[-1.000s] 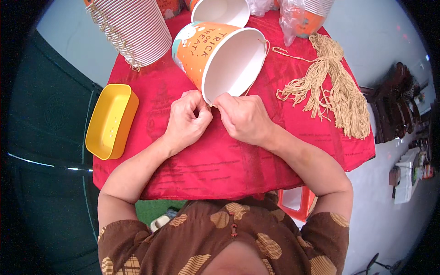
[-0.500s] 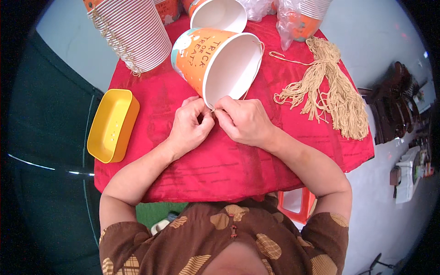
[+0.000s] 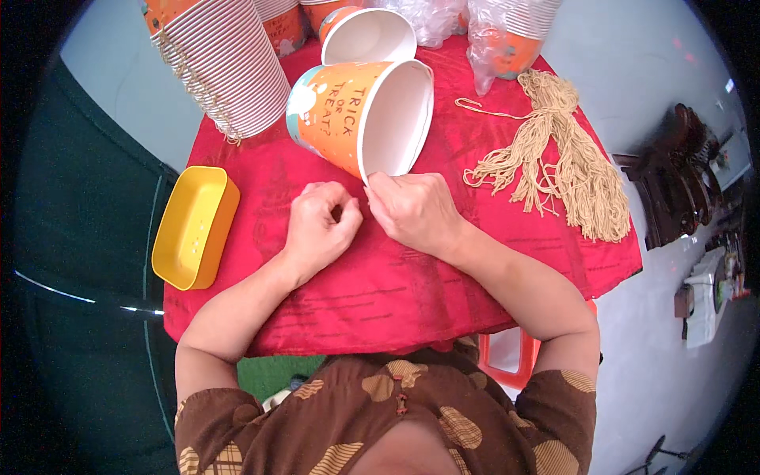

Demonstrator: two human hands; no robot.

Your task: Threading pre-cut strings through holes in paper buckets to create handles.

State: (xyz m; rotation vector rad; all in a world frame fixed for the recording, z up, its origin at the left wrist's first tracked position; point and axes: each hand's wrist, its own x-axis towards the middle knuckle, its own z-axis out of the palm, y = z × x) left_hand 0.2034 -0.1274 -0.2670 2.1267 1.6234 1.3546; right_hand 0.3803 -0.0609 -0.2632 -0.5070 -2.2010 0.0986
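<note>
Firstly, at far left we note a dark green panel (image 3: 87,229); beside it, on the red tablecloth (image 3: 348,313), stands a yellow rectangular tub (image 3: 224,226), open-topped, with small pale specks on its bottom. We record next a tall leaning stack of nested paper buckets (image 3: 226,71), rims outward, with twisted tan cord running along the left side of the rims.

We find the left hand (image 3: 321,226) just below the near bucket and apart from it; its fingers are curled in to meet the thumb, leaving a small dark gap; we cannot tell whether the fingertips hold any cord. We place the orange paper bucket (image 3: 328,111) at the middle of the table, lying tilted, its white mouth turned to the right and printed side toward us; a second paper bucket (image 3: 370,38), also on its side, lies just behind it.

We observe the right hand (image 3: 416,210) closed, thumb and fingers pinching at the near edge of the orange bucket's rim; any cord within that pinch is hidden. Below the right forearm we see part of an orange-red plastic stool (image 3: 500,374); farther right lie a clear plastic bag (image 3: 480,59) against more nested buckets, a loose hank of tan cord (image 3: 570,154), and, beyond the table, dark wooden furniture (image 3: 673,210).
</note>
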